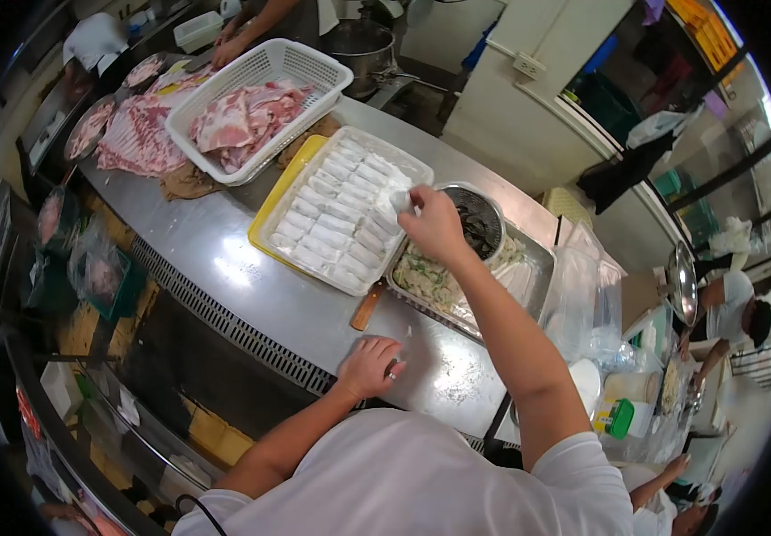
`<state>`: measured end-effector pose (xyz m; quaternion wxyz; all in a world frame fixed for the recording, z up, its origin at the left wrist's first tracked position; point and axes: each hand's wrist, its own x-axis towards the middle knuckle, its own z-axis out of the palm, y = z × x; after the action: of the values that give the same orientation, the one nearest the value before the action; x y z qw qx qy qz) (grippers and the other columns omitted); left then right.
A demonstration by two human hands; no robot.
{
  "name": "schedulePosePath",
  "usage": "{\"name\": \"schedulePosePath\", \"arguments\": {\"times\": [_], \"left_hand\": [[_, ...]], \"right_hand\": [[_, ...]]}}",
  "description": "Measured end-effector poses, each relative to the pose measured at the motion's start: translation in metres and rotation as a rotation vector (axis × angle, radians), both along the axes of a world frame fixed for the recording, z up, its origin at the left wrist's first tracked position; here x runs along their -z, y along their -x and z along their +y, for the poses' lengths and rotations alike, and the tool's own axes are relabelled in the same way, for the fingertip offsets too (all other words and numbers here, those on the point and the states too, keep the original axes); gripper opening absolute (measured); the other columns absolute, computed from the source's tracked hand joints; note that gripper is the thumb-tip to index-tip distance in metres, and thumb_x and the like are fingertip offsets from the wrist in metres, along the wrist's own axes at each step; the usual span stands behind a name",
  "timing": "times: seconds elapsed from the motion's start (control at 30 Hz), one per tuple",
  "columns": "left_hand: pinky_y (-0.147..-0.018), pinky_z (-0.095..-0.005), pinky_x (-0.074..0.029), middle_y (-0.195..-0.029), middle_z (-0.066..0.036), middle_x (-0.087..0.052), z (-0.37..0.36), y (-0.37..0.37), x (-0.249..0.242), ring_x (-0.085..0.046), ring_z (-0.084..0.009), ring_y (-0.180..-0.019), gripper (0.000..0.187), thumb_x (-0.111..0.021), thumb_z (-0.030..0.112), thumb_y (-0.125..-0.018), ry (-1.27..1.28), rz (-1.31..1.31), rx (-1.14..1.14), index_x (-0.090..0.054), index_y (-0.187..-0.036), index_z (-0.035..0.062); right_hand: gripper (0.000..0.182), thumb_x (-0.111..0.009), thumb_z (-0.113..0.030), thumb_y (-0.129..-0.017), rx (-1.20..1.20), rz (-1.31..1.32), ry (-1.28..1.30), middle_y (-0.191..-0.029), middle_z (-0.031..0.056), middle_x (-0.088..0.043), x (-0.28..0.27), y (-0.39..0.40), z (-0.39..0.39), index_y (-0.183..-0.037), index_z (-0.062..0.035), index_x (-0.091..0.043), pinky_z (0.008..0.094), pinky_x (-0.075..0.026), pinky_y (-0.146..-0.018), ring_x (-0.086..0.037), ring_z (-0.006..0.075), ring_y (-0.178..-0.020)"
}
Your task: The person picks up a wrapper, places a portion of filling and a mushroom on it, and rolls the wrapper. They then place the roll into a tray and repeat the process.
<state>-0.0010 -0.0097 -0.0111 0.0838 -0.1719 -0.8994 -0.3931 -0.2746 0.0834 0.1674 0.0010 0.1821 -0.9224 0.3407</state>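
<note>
My right hand [433, 225] reaches over the right edge of a white tray [269, 234], its fingers pinched at a small pale piece [400, 202]. Rows of white-coated rolls [332, 223] lie in that tray. Just right of the hand, a metal colander [492, 198] of dark pieces [477, 223] sits on a metal tray [542, 284] holding a pale mixture with green bits [425, 279]. My left hand [369, 366] rests at the table's near edge, fingers curled around a small dark thing I cannot make out. A wooden handle [366, 308] lies beyond it.
A yellow tray [258, 234] lies under the white one. Farther left on the steel table [198, 228] are a white basket [336, 76] of raw meat and a slab of ribs [139, 134]. Another person's hands [229, 49] are behind the basket. Plastic containers [573, 295] stand right.
</note>
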Motion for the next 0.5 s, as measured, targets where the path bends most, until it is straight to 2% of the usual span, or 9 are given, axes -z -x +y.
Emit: {"name": "schedulePosePath", "arguments": {"times": [0.1, 0.2, 0.3, 0.4, 0.5], "left_hand": [[-0.107, -0.0493, -0.049, -0.128, -0.014, -0.069, 0.0, 0.0, 0.004, -0.063, -0.0351, -0.121, 0.039, -0.074, 0.026, -0.098, -0.007, 0.002, -0.009, -0.068, -0.13, 0.0047], [-0.106, -0.0483, -0.049, -0.127, -0.013, -0.07, 0.0, -0.002, 0.006, -0.064, -0.0339, -0.119, 0.037, -0.074, 0.028, -0.099, -0.026, 0.017, -0.024, -0.07, -0.129, 0.005], [-0.103, -0.0484, -0.05, -0.126, -0.013, -0.07, -0.001, -0.002, 0.005, -0.065, -0.034, -0.118, 0.038, -0.076, 0.027, -0.098, -0.053, 0.016, -0.024, -0.07, -0.128, 0.0048], [-0.103, -0.0481, -0.05, -0.125, -0.013, -0.07, -0.002, -0.001, 0.003, -0.065, -0.0335, -0.118, 0.036, -0.076, 0.028, -0.098, -0.066, 0.003, -0.008, -0.071, -0.126, 0.005], [-0.104, -0.0485, -0.05, -0.125, -0.012, -0.07, -0.002, 0.0, 0.003, -0.065, -0.0333, -0.118, 0.036, -0.076, 0.029, -0.098, -0.072, 0.014, -0.008, -0.072, -0.125, 0.0053]], "right_hand": [[0.035, -0.073, -0.016, -0.084, -0.081, -0.02, -0.217, -0.11, 0.0276, -0.078, 0.017, 0.053, -0.032, -0.115, 0.0002, -0.078, 0.0523, -0.057, -0.099, -0.073, 0.0446, -0.108], [0.038, -0.074, -0.017, -0.083, -0.201, 0.08, -0.516, -0.117, 0.0228, -0.08, 0.042, 0.078, -0.05, -0.118, -0.0026, -0.079, 0.0488, -0.059, -0.1, -0.076, 0.0412, -0.11], [0.038, -0.073, -0.018, -0.085, -0.264, -0.121, -0.767, -0.12, 0.0201, -0.08, 0.049, 0.094, -0.066, -0.12, -0.0071, -0.081, 0.0478, -0.058, -0.103, -0.075, 0.0385, -0.117], [0.039, -0.07, -0.018, -0.086, -0.24, -0.13, -0.779, -0.122, 0.0193, -0.08, 0.043, 0.1, -0.075, -0.122, -0.0114, -0.082, 0.0466, -0.058, -0.102, -0.074, 0.0369, -0.121], [0.039, -0.069, -0.022, -0.092, -0.364, -0.179, -0.723, -0.129, 0.0167, -0.08, 0.036, 0.093, -0.074, -0.129, -0.0147, -0.081, 0.051, -0.054, -0.108, -0.071, 0.0368, -0.128]]}}
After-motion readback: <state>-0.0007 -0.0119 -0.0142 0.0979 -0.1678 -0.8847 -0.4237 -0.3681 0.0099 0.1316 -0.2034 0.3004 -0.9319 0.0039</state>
